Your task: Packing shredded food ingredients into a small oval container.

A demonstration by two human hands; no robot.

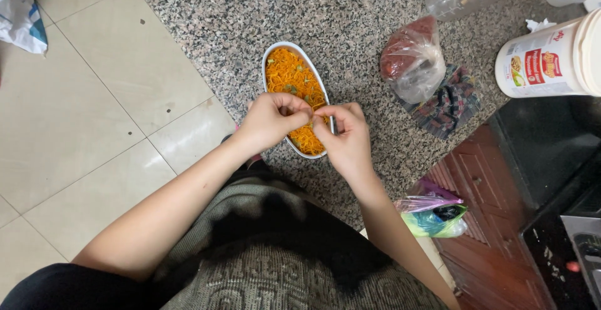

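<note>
The left hand [273, 119] was curled, fingertips pinched on something too small to make out, meeting the right hand [346, 138], likewise closed in a pinch. Both hovered over the near end of a white oval dish [270, 53] of shredded orange strands flecked with green, set on the speckled granite counter [206, 28]. The dish already looked nearly full; judging by that, only the sprinkling of bits remained.

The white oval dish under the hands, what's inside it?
The white oval dish holds shredded orange strands with a few small green bits. The left hand and right hand meet above its near half, covering the middle; what the fingertips pinch cannot be seen.
</note>
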